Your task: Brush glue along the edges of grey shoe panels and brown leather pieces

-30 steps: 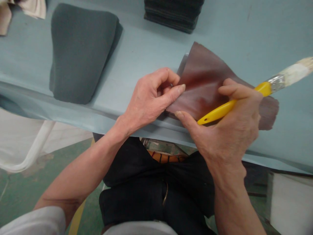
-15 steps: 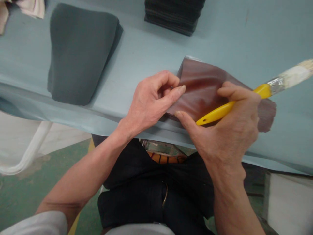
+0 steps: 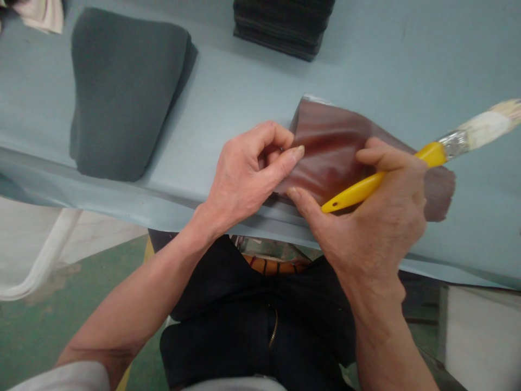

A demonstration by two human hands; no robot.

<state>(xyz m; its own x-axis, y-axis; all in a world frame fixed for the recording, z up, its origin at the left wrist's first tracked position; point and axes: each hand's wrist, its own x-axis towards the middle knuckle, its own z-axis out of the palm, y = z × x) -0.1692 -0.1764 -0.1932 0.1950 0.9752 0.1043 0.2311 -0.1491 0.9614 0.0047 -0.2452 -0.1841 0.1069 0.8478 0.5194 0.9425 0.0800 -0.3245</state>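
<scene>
A reddish-brown, shiny sheet that looks like leather (image 3: pixel 325 136) lies near the table's front edge, its surface rippled. My left hand (image 3: pixel 252 168) pinches the sheet's left edge between thumb and curled fingers. Across my right hand (image 3: pixel 374 217) runs a yellow-handled paintbrush (image 3: pixel 354 193), held between the fingers and palm. Its pale, whitish bristles point to the upper right, away from the sheet. The thumb of that hand presses on the sheet's lower edge, and its fingertips rest over the sheet's middle. A whitish smear shows at the sheet's top corner.
A stack of dark grey shaped pieces (image 3: pixel 126 92) lies at the left of the blue-grey covered table (image 3: pixel 459 54). Farther back stands a tall pile of black pieces (image 3: pixel 283 27). A pale cloth (image 3: pixel 44 13) is in the upper left corner. A white tubular frame (image 3: pixel 49 255) stands below the table edge.
The view has shifted slightly, so everything on the table appears a little farther left. Both hands keep their grip on the sheet, and the paintbrush stays in the right hand.
</scene>
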